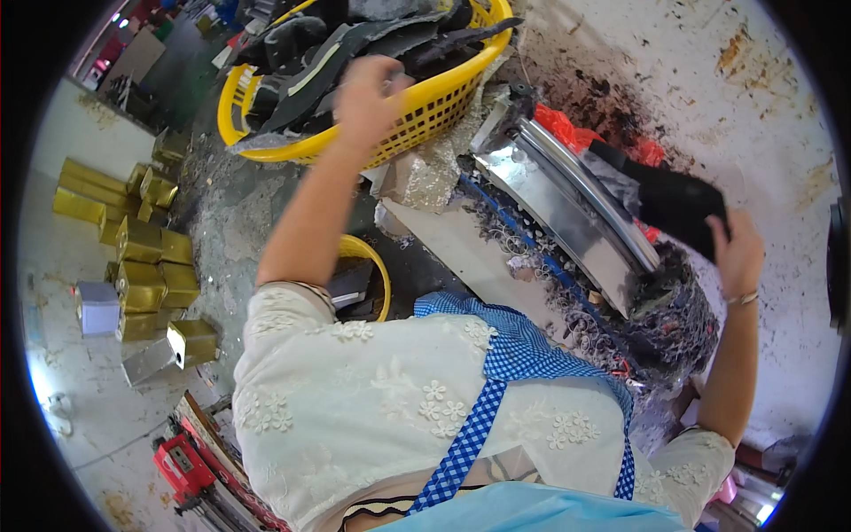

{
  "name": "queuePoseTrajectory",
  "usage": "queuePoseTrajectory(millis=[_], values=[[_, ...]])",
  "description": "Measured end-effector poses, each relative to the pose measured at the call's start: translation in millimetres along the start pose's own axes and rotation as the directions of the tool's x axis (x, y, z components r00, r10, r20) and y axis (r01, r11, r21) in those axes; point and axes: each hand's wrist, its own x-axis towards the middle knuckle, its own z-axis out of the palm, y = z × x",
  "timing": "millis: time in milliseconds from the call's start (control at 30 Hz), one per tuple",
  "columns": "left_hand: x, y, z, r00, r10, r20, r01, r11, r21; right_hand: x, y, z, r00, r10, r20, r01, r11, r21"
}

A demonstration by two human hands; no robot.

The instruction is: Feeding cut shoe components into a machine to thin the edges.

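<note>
- My 2 hands are well apart, 1 on each side of the work area.
- Left hand (365, 102): at the near rim of a large yellow basket (448, 108), fingers loosely curled; I cannot tell whether they close on anything.
- Basket: heaped with dark grey and black pieces (306, 89), some overhanging the rim.
- Right hand (741, 253): fingers against the outer end of a black piece (678, 197); I cannot tell how firmly they grip.
- Black piece: extends beside the far side of a metal machine (554, 195), above red plastic (558, 124).
- Machine: shiny cover and roller, set at a slant; a pale board (443, 248) and a blue strip (499, 211) lie on my side, littered with curled scraps.
- Fibrous waste (678, 324): matted in a heap at the machine's near end.
- Small yellow basket (384, 277): below my left forearm, partly hidden.
- Floor (232, 222): grey, worn and stained at left.
- Pale surface (674, 40) at upper right: brown stains and dark debris.
- Room, left: gold-coloured cans (142, 266), stacked in places, beside 1 whitish can (95, 309); a red device (183, 465) stands lower down.
</note>
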Motion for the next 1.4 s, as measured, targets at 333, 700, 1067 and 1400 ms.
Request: queuePoseTrajectory(millis=[333, 700, 1067, 1400], values=[[26.5, -267.1, -84.9, 0.482, -0.535, 0.694, 0.45, 0.831, 0.328, -92.8, 8.1, -70.1, 0.887, 0.008, -0.461, -0.29, 0.788, -0.544], [72.2, -63.6, -125.1, 0.97, 0.242, 0.017, -0.22, 0.847, 0.485, -253.4, -61.4, 52.0, 0.849, 0.529, -0.004, -0.524, 0.839, -0.15], [-38.2, 260.9, -83.0, 0.307, 0.658, 0.687, -0.651, 0.672, -0.353, -36.7, -202.2, 55.3, 0.968, -0.074, -0.239, 0.245, 0.472, 0.847], [-131.7, 144.2, 68.1, 0.091, 0.358, 0.929, 0.743, 0.597, -0.303, -79.9, -166.9, 137.9, 0.591, 0.22, 0.776, -0.311, -0.825, 0.471]])
